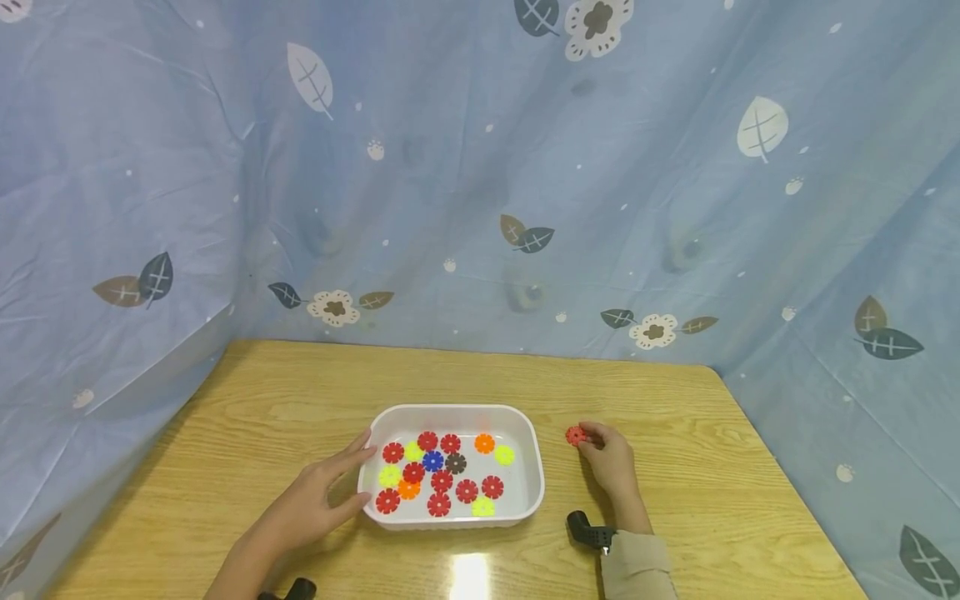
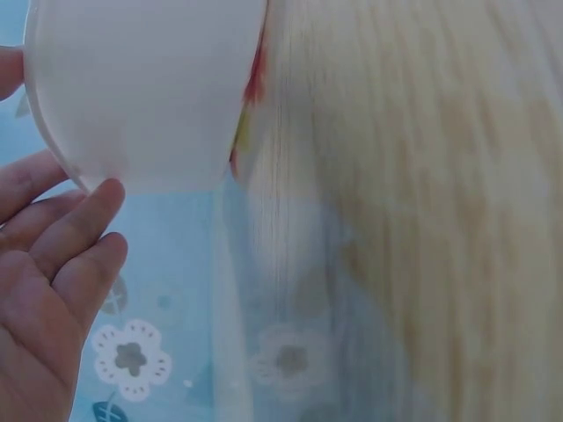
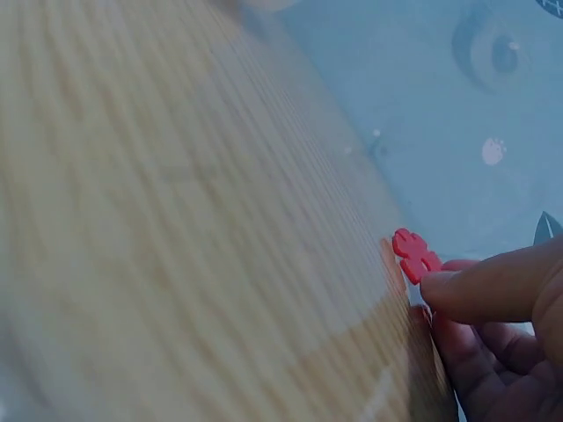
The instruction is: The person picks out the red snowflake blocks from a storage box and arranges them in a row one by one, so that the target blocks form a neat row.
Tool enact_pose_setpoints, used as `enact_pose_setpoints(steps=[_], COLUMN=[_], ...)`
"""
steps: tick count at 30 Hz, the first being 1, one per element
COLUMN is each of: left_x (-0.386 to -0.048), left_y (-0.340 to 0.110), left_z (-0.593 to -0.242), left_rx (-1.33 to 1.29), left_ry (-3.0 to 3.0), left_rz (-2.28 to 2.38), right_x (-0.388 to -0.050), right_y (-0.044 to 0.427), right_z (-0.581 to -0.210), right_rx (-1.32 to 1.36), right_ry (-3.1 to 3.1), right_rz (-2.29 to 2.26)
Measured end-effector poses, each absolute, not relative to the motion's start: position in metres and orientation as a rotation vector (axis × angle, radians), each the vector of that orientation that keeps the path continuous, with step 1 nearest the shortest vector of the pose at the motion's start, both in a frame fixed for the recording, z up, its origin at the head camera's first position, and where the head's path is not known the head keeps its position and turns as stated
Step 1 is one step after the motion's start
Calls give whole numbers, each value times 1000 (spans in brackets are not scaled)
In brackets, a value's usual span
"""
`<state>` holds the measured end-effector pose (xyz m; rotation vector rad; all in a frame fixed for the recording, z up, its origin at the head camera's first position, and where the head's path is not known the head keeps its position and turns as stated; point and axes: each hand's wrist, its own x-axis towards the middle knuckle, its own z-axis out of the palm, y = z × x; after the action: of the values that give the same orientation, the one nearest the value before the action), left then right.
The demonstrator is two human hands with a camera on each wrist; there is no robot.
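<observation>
A white plastic bin (image 1: 529, 500) stands on the table, holding several small notched discs in red, yellow, orange, blue and dark brown. My left hand (image 1: 318, 498) is at the bin's left end, thumb and fingers spread apart and touching the rim. In the left wrist view, fingertips meet the corner of the bin wall (image 2: 149, 97). Right of the bin, my right hand (image 1: 611, 462) pinches a red notched disc (image 1: 575, 436) between thumb and fingers. The right wrist view shows this red disc (image 3: 412, 251) at the thumb tip; the palm side is partly cut off.
The wooden table (image 1: 315, 375) runs up to a blue patterned cloth (image 1: 450, 192) at the back and sides. Black wrist devices sit by both wrists, the right one (image 1: 591, 531) close to a beige sleeve (image 1: 637, 567).
</observation>
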<state>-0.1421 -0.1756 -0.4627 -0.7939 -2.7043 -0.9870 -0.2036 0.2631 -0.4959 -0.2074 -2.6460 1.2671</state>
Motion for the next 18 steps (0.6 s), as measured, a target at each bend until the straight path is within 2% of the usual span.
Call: enact_pose_setpoints(steps=[18], left_x=[-144], left_y=[-176], left_z=[-463], left_rx=[-792], left_ry=[-2733], left_rz=[-1001], right_x=[-202], right_y=[261], right_z=[-487], right_rx=[-252], right_ry=[-2554], right_rz=[1414])
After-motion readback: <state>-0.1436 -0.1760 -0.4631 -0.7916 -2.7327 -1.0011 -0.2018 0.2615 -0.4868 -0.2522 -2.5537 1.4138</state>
